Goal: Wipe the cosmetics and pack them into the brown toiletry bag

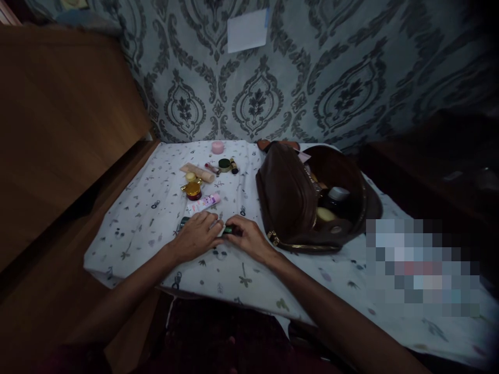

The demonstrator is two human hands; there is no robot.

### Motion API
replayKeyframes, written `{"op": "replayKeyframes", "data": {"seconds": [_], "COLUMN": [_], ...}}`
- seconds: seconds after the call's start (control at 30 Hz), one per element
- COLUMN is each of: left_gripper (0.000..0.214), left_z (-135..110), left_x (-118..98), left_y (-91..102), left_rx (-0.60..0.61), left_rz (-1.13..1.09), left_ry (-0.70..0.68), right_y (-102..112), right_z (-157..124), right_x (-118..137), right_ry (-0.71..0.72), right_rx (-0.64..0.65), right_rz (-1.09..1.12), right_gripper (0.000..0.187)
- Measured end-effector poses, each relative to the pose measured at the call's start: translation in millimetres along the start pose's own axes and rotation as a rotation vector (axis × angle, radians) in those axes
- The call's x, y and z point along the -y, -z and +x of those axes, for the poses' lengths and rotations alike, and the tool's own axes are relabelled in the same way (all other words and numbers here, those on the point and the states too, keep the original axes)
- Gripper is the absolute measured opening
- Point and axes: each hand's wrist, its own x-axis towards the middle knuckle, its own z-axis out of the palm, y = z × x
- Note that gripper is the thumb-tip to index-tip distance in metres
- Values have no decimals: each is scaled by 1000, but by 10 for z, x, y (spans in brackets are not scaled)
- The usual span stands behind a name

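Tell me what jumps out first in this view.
The left hand and right hand meet on a small green item on the near part of the cloth. Right of them an open brown bag gapes, jars showing inside. Behind the hands lie clustered cosmetics.

No writing can be read anywhere. The pink tube (pixel 203 203) left of centre carries small print, too blurred to make out. The green tube (pixel 228 229) at centre shows no legible label, and the white paper (pixel 248 29) at the top of the frame looks blank.
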Motion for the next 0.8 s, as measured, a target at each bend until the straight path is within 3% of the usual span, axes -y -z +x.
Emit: {"op": "replayKeyframes", "data": {"seconds": [0.33,0.8], "left_gripper": [16,10], "left_z": [-36,-290], "left_x": [-21,66], "left_y": [16,55], "left_rx": [-218,-239], "left_rz": [-250,-260], "left_ry": [28,211], "right_y": [5,5], "right_z": [3,1], "right_x": [-8,-58], "right_ry": [51,55], "right_rx": [-3,-16], "right_rz": [-86,-138], "right_gripper": [11,16]}}
